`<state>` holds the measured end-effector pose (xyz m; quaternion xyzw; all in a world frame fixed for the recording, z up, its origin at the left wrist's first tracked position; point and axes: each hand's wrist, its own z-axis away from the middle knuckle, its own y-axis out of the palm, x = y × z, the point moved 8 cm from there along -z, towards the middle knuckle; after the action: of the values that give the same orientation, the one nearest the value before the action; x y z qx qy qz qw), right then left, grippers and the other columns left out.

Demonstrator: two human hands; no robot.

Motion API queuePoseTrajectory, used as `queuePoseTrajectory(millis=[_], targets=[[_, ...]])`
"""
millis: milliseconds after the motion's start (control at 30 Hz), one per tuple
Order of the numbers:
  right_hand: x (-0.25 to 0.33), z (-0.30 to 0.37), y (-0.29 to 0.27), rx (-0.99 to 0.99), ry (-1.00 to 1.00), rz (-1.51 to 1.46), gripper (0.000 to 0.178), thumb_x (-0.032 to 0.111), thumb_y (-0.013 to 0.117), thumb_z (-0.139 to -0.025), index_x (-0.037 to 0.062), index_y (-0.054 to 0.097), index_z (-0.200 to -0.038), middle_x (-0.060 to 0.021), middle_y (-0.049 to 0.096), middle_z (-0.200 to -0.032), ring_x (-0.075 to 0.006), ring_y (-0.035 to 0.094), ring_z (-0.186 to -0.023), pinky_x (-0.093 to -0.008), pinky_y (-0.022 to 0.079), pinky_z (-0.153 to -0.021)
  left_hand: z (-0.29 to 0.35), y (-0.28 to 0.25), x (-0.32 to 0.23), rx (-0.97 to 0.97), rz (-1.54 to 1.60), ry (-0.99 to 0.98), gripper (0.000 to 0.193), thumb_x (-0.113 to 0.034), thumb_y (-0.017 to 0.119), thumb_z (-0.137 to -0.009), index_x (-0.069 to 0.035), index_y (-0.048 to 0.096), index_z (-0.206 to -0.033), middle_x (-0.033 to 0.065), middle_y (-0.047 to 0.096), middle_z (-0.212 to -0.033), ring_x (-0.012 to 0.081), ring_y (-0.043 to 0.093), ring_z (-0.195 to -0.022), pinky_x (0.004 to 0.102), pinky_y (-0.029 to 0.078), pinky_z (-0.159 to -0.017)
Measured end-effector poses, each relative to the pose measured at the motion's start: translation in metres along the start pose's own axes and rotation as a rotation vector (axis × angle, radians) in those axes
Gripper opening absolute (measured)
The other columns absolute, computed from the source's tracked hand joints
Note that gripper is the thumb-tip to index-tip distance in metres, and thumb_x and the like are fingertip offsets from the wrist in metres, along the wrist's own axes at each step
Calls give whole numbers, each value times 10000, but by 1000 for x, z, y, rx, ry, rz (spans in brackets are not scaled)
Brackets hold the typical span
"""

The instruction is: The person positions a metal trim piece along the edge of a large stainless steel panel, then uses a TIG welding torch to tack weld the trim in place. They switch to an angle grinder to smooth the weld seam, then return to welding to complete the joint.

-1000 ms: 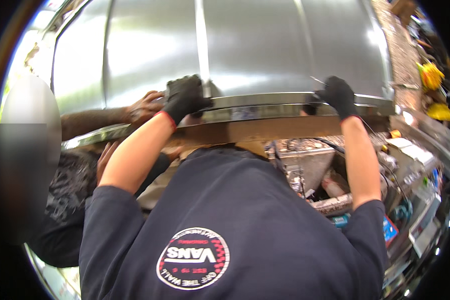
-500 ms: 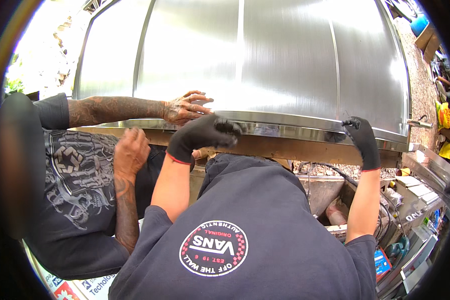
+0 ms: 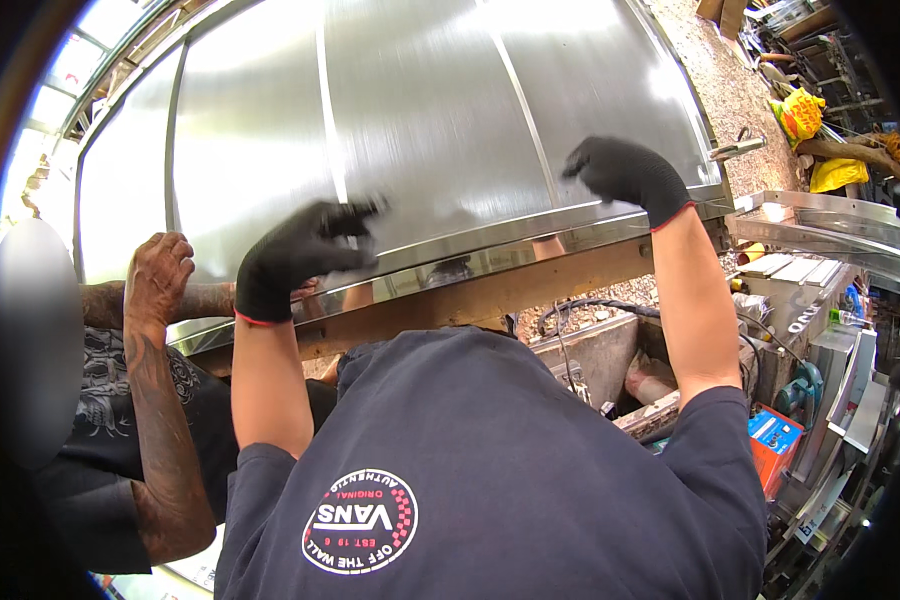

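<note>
A large brushed-metal panel (image 3: 420, 120) with lengthwise seams and a shiny raised front edge lies in front of me. My left hand (image 3: 300, 255), in a black glove with a red cuff, hangs above the panel's near edge. Its thumb and fingers are apart, slightly blurred, with nothing seen between them. My right hand (image 3: 630, 180), gloved alike, is over the panel's right part. Those fingers are bent in with the tips close together; whatever they hold, if anything, is too small to make out.
At my left sits a co-worker, one bare hand (image 3: 158, 275) raised near the panel edge. A clamp (image 3: 738, 149) grips the panel's right side. Metal channels (image 3: 820, 222), a concrete trough (image 3: 595, 350), a cable and a red-blue box (image 3: 773, 440) lie at right.
My view has swung to the right, so the panel now slants. My right hand has moved inward over the panel from its front edge. The co-worker's hand has drawn back from the panel's surface.
</note>
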<state>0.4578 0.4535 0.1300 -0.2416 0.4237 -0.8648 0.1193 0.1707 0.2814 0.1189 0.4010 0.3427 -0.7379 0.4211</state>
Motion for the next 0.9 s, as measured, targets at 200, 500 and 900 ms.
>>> queuePoseTrajectory(millis=[200, 500, 900], targets=[[0, 17, -8, -265, -72, 114, 306, 166, 526, -890, 117, 771, -1067, -160, 758, -1010, -386, 726, -944, -495, 566, -890, 12, 14, -10, -287, 17, 202, 1016, -277, 882, -743, -20, 364, -1579, 257, 355, -1624, 391, 312, -1530, 465, 263, -1237], [-1, 59, -3, -589, 33, 36, 327, 178, 515, -906, 117, 741, -1133, -217, 732, -999, -433, 697, -970, -530, 567, -862, 13, 50, -16, -468, -624, 335, 893, -310, 849, -766, -63, 462, -1533, 283, 345, -1618, 446, 244, -1544, 509, 253, -1235], [-31, 174, 40, -730, 236, -440, 351, 181, 522, -967, 39, 693, -1239, -232, 698, -1189, -418, 652, -1143, -450, 529, -964, -24, 146, 4, -8, -544, 478, 615, -268, 810, -823, 25, 613, -1326, 247, 549, -1415, 400, 490, -1373, 465, 404, -1138]])
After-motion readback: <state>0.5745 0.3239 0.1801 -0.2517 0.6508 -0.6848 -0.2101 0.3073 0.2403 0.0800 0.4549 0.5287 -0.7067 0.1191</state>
